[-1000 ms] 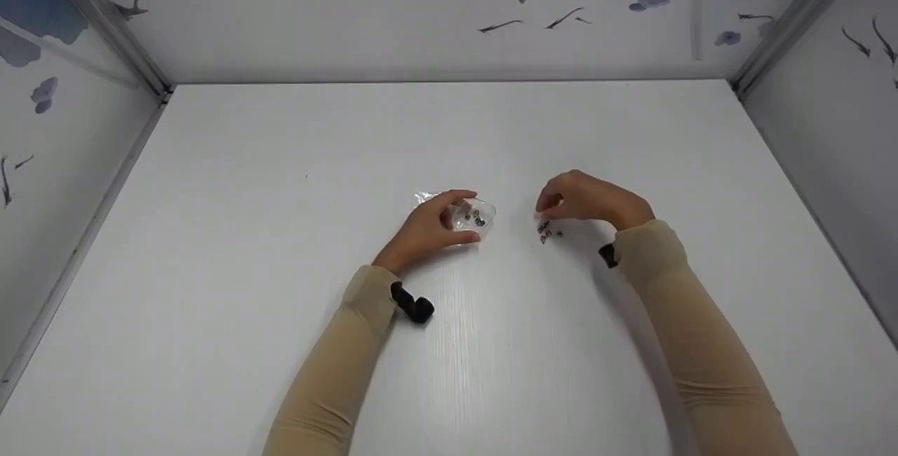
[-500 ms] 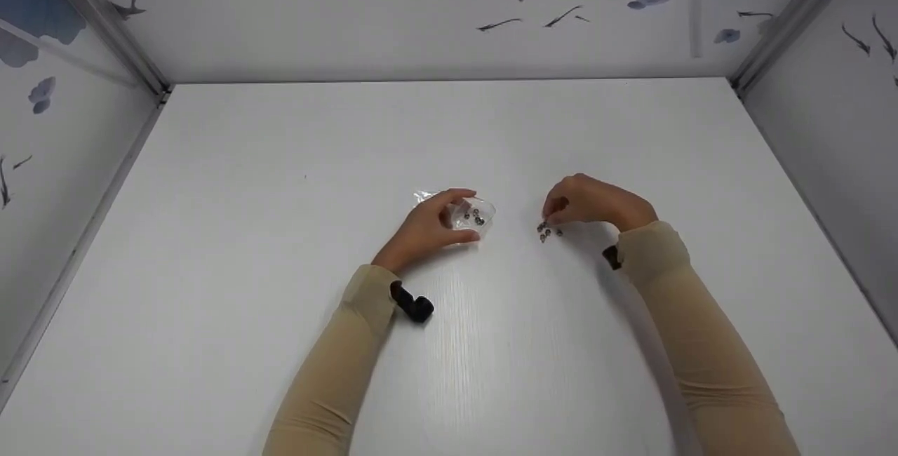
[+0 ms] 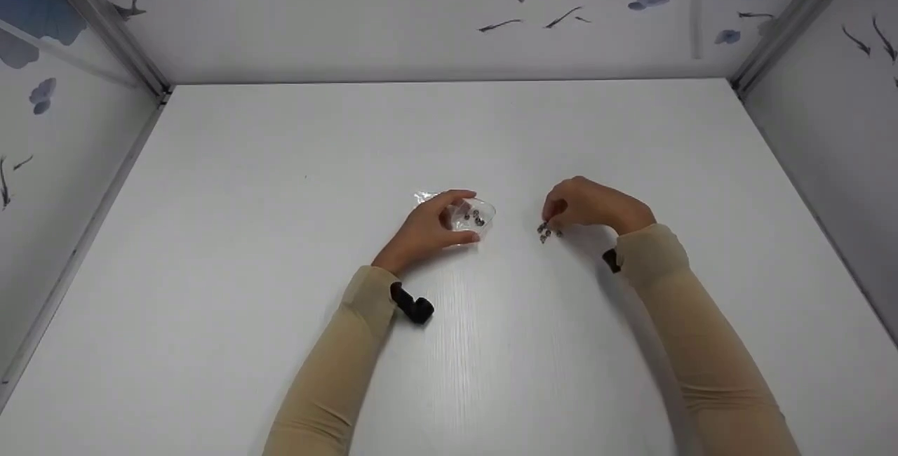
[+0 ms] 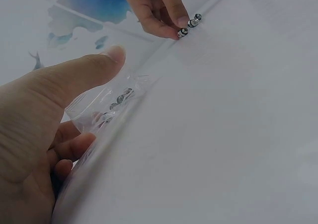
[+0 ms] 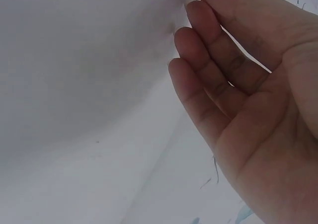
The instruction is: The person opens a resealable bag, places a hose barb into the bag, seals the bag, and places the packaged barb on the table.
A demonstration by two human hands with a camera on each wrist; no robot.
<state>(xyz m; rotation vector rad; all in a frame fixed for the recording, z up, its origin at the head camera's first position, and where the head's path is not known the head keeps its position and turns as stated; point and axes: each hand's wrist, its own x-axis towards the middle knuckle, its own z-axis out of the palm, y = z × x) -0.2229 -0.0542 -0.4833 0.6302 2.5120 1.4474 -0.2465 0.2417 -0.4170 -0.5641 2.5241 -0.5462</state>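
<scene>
Table [image 3: 210, 316]: carries the whole job, which looks partly done, since small metal pieces lie in two separate places on it.
Left hand [image 3: 424, 224]: curves around the clear plastic bag [image 4: 94, 97], thumb and fingers well apart, one side of the bag against each.
Right hand [image 3: 586, 202]: bends down over the loose pieces [image 4: 194, 22], tips of thumb and forefinger close together at the fingertip piece [image 4: 183, 32]; whether they are clamped on it, I cannot tell. The other fingers lie side by side, lightly bent.
Clear plastic bag: rests on the table to the left of the loose cluster and apart from it, crinkled at its far left; which way its mouth faces is hard to make out. It holds a few pieces.
Bagged pieces [image 3: 480, 220]: sit close together inside, seemingly the finished share.
Loose pieces: a small group on the bare table, likely what is left to bag; fingers hide part of it, so no sure count.
Fingertip piece: outside the bag, probably next in turn.
</scene>
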